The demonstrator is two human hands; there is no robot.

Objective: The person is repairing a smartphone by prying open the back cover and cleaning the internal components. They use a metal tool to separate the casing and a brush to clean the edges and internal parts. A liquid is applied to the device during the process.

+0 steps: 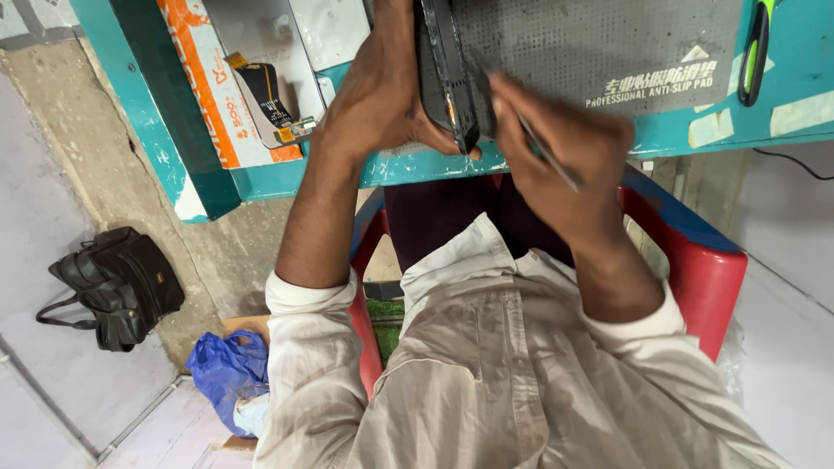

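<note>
Black, thin and stiff: phone [445, 74] clamped on edge in left hand [382, 95], over the teal bench [556, 148] edge. Right hand [565, 152] pinched shut on slim metal tool [547, 152], tip at the phone's side. Probably light, fragile; best gripped by the edges. Grey anti-slip mat [591, 43] just beyond.

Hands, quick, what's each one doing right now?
Left hand: closed around a dark phone, held on edge.
Right hand: closed on a thin metal tool.

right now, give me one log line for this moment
left hand: holds black phone on edge | right hand: thin tool at phone | grey mat on teal bench
</note>
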